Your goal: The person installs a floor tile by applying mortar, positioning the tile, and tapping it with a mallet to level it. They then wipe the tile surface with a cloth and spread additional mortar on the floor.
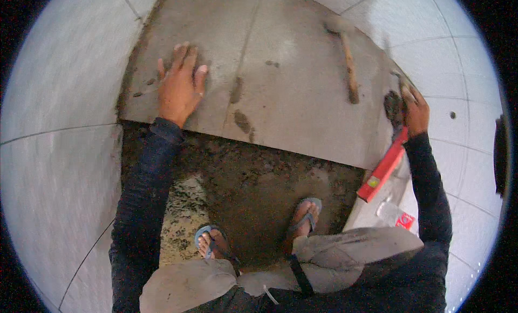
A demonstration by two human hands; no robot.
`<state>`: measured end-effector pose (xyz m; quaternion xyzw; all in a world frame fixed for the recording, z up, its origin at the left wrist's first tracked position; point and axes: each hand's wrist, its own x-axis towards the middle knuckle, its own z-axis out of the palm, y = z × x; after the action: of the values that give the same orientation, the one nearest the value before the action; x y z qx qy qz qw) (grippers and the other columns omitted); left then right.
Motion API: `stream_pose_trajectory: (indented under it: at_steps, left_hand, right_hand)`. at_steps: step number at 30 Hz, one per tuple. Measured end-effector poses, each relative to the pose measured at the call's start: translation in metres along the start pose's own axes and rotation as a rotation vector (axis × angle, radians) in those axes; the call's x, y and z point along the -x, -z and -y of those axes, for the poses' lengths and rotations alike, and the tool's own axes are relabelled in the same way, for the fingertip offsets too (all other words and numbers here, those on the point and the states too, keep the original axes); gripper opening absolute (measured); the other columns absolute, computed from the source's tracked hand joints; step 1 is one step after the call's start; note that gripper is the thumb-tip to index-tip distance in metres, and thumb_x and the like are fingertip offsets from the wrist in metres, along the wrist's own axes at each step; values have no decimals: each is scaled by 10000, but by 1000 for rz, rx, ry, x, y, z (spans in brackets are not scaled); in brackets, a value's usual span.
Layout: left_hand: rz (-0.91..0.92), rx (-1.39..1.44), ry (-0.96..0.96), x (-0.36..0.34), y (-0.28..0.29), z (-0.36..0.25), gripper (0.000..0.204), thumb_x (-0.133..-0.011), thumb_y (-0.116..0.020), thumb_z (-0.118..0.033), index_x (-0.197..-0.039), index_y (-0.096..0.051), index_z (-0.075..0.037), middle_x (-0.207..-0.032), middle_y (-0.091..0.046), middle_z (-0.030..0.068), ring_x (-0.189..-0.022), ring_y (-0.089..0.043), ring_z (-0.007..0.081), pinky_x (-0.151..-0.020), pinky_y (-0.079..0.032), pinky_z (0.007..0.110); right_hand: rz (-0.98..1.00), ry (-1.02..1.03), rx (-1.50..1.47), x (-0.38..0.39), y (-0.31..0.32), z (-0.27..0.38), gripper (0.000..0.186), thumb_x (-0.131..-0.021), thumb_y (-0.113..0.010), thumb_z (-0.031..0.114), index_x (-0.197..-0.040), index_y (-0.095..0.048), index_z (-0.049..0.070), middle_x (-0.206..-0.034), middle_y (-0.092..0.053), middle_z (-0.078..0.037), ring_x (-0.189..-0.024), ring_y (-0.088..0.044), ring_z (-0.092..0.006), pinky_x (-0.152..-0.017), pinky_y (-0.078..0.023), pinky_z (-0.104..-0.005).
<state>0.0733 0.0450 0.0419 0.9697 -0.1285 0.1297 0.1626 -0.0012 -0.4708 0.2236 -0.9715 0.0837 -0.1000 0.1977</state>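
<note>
My left hand (181,92) lies flat with fingers spread on a large grey tile (291,92), which has wet, dark smudges. At the tile's right edge my right hand (416,112) is closed, its fingers curled around something I cannot make out; a thin grey end shows by the fingertips. Next to that hand sits a dark lump of what looks like mortar (394,108). A red spirit level (384,170) stretches from below the right wrist toward me. On the tile rests a mallet (349,70) with a wooden handle and a blurred head.
Dark, wet bedding (259,173) fills the strip between the tile and my sandalled feet. A pale, rough patch (183,216) lies left of it. Light floor tiles (59,102) flank both sides. A clear plastic bottle (393,214) with a red label lies near my right knee.
</note>
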Motion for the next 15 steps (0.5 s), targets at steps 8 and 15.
stream_pose_trajectory:
  at_steps: [8, 15]
  left_hand:
    - [289, 10, -100, 41, 51, -14, 921, -766, -682, -619, -1511, -349, -193, -1599, -240, 130, -1490, -171, 323, -1176, -57, 609]
    - [365, 96, -93, 47, 58, -18, 1049, -665, -756, -643, -1528, -318, -240, -1611, -205, 130, -1500, -125, 331, -1178, -39, 611]
  right_hand:
    - [-2, -373, -391, 97, -65, 24, 459, -931, -649, 291, -1296, -576, 23, -729, -579, 6, -517, -469, -53, -439, -341, -211]
    - [150, 142, -179, 154, -84, 16, 417, -880, -684, 265, -1241, -641, 60, -835, -683, -67, -615, -604, -181, -551, -474, -322]
